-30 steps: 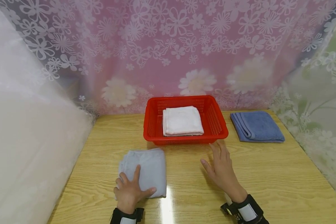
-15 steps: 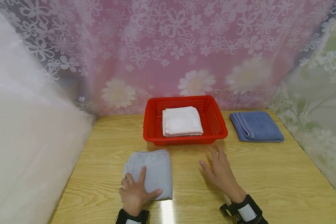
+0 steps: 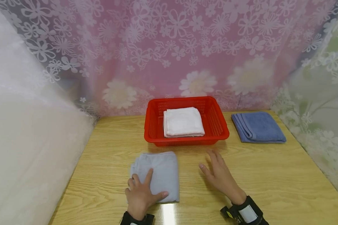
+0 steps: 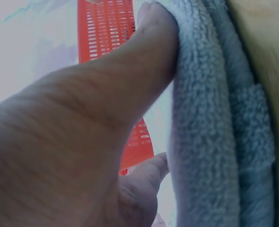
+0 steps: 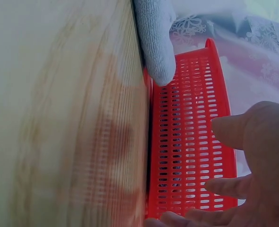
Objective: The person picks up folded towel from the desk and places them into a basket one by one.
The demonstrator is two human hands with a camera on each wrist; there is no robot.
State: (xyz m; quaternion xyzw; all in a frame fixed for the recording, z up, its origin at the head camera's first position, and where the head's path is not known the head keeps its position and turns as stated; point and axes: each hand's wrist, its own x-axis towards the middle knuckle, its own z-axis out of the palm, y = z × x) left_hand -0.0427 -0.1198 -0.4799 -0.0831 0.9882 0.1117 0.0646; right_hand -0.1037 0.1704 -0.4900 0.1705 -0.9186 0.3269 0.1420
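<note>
A folded light grey-blue towel (image 3: 166, 175) lies on the table in front of the basket. My left hand (image 3: 142, 193) rests on its near left part, fingers spread. In the left wrist view the thumb presses the top of the towel (image 4: 201, 123), whose folded layers show at the side. Over the table to the right, my right hand (image 3: 221, 178) is held with relaxed fingers and nothing in them. The right wrist view has that hand (image 5: 253, 175) in front of the red basket (image 5: 191, 127), with the towel's edge (image 5: 156, 42) at the top.
The red plastic basket (image 3: 186, 142) stands at the back of the wooden table (image 3: 101, 175), holding a folded white towel (image 3: 184, 122). A folded blue towel (image 3: 263, 128) lies to its right. Floral curtains (image 3: 157, 56) hang behind and at the sides.
My left hand has slid the grey-blue towel to the right along the table. My right hand has drawn back slightly from the basket.
</note>
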